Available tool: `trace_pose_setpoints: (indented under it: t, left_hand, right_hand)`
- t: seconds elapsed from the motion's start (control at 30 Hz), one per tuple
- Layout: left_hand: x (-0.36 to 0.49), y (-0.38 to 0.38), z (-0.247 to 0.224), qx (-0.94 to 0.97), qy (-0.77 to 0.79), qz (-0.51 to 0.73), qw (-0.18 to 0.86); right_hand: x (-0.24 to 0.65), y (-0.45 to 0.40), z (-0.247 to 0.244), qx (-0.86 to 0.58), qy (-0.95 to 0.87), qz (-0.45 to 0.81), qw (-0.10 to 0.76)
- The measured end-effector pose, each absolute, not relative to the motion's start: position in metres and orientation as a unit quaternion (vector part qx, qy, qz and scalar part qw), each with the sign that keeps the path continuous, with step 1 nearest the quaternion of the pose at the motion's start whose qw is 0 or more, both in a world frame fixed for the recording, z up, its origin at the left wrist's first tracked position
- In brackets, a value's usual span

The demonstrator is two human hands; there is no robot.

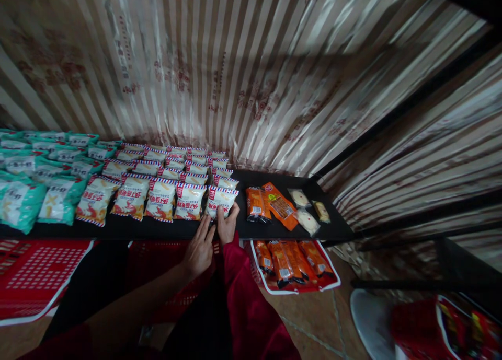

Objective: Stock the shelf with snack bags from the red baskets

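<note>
A white and orange snack bag [220, 199] with a striped top edge stands at the right front of several rows of matching bags [160, 199] on a black shelf [251, 230]. My right hand [228, 224] grips this bag at its lower right, thumb on the front and fingers around the side. Just left of it, my left hand [201, 247] has its fingers stretched out at the shelf's front edge, near the bag's lower left corner. Whether those fingertips touch the bag I cannot tell.
Teal snack bags [58, 199] fill the shelf's left. Orange packets [258, 203] and small round white packets [307, 220] lie at right. Below are a red basket [43, 276] and a basket of orange packets [286, 260]. A striped curtain [219, 62] hangs behind; black bars [411, 96] slope at right.
</note>
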State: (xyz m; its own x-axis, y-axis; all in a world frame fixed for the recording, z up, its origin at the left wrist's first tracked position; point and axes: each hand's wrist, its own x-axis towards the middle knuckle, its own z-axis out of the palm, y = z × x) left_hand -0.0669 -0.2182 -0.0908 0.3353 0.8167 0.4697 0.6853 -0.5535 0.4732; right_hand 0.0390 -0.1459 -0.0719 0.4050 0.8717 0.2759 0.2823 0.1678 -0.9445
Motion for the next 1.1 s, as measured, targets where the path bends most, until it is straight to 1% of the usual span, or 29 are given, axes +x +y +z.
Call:
trace_pose_setpoints:
  t: [0.37,0.57,0.77,0.97,1.1]
  left_hand:
    - [-0.071,-0.218,-0.101,0.821,0.443,0.348,0.095]
    - [-0.071,-0.218,-0.101,0.82,0.447,0.344,0.098]
    - [-0.077,-0.221,-0.097,0.825,0.439,0.342,0.101]
    - [-0.083,-0.221,-0.094,0.83,0.422,0.351,0.096]
    - [-0.085,-0.218,-0.092,0.832,0.424,0.347,0.088]
  right_hand:
    - [0.036,-0.147,-0.072,-0.609,-0.474,0.249,0.585]
    - [0.035,-0.148,-0.071,-0.607,-0.497,0.243,0.57]
    - [0.038,-0.152,-0.073,-0.602,-0.491,0.232,0.585]
    - [0.045,-0.148,-0.072,-0.594,-0.485,0.263,0.585]
    - [0.05,-0.14,-0.066,-0.607,-0.483,0.287,0.563]
